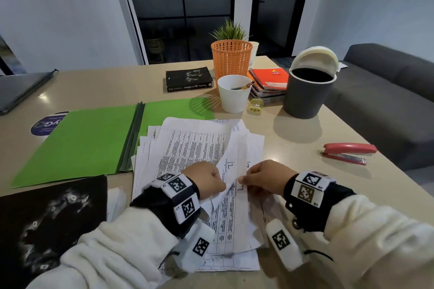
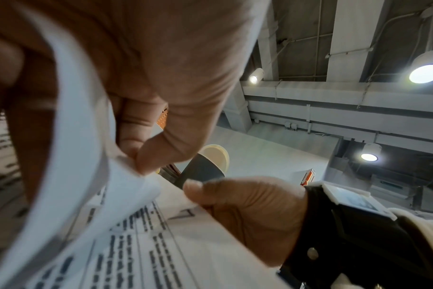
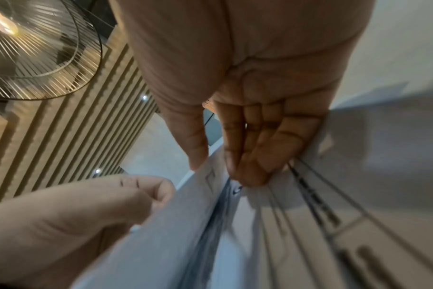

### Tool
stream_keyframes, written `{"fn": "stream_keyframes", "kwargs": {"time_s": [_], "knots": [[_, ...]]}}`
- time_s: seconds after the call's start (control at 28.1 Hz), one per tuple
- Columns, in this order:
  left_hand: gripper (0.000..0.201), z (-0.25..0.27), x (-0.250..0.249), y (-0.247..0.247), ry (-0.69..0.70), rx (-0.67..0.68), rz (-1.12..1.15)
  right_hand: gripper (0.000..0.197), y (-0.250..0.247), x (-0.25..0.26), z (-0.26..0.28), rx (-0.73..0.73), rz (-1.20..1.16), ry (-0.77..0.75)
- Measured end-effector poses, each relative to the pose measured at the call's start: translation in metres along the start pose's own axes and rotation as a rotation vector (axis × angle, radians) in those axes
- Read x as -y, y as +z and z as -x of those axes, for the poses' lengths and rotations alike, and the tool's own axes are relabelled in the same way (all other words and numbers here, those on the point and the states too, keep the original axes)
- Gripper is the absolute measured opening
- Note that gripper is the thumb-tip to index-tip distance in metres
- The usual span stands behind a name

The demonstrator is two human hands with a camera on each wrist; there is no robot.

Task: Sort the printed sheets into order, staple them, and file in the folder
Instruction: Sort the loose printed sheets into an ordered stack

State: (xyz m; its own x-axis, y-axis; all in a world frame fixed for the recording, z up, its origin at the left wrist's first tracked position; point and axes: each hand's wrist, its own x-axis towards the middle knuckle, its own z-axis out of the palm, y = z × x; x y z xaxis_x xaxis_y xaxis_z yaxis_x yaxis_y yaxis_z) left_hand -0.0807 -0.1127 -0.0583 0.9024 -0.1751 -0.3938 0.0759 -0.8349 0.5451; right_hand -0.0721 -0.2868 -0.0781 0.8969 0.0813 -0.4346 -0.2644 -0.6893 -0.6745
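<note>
A loose pile of printed sheets (image 1: 187, 145) lies in the middle of the table, partly over the right half of an open green folder (image 1: 89, 138). My left hand (image 1: 222, 185) (image 2: 136, 158) pinches the lower edge of a curled-up sheet (image 1: 231, 152) (image 2: 82, 136) marked 12 by hand. Close beside it, my right hand (image 1: 244, 179) (image 3: 220, 170) pinches the corner of another sheet (image 1: 242, 197) (image 3: 203, 215) between thumb and fingers. A red stapler (image 1: 347, 152) lies on the table to the right, apart from both hands.
Behind the pile stand a white cup of pencils (image 1: 233, 95), a yellow sharpener (image 1: 256, 107), a grey lidded bin (image 1: 305, 94), an orange basket (image 1: 231, 58), a black book (image 1: 189, 78) and spiral notebooks (image 1: 270, 82). A black patterned cover (image 1: 51, 218) lies at the front left.
</note>
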Motion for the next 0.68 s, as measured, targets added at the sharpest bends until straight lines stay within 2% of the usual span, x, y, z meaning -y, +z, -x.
{"fn": "stream_keyframes", "kwargs": {"time_s": [0.11,0.25,0.32,0.5,0.57,0.68], "knots": [[0.008,0.0,0.002,-0.003,-0.013,-0.047,0.084,0.034,0.001,0.0,-0.001,0.016,0.106,0.009],[0.021,-0.005,0.008,-0.013,0.039,-0.112,-0.023,0.03,-0.006,0.004,-0.001,-0.04,0.032,-0.005],[0.023,-0.005,0.012,-0.021,0.047,-0.151,-0.009,0.023,-0.017,0.006,-0.001,-0.115,0.006,-0.027],[0.02,-0.001,0.017,-0.041,0.074,-0.258,0.081,0.007,-0.06,0.0,0.007,-0.388,0.147,-0.044],[0.018,0.001,0.013,-0.042,0.097,-0.244,0.083,0.003,-0.075,-0.004,0.01,-0.484,0.122,-0.021],[0.016,0.004,0.007,-0.032,0.107,-0.174,0.069,0.013,-0.093,-0.011,0.012,-0.646,0.013,-0.025]]}}
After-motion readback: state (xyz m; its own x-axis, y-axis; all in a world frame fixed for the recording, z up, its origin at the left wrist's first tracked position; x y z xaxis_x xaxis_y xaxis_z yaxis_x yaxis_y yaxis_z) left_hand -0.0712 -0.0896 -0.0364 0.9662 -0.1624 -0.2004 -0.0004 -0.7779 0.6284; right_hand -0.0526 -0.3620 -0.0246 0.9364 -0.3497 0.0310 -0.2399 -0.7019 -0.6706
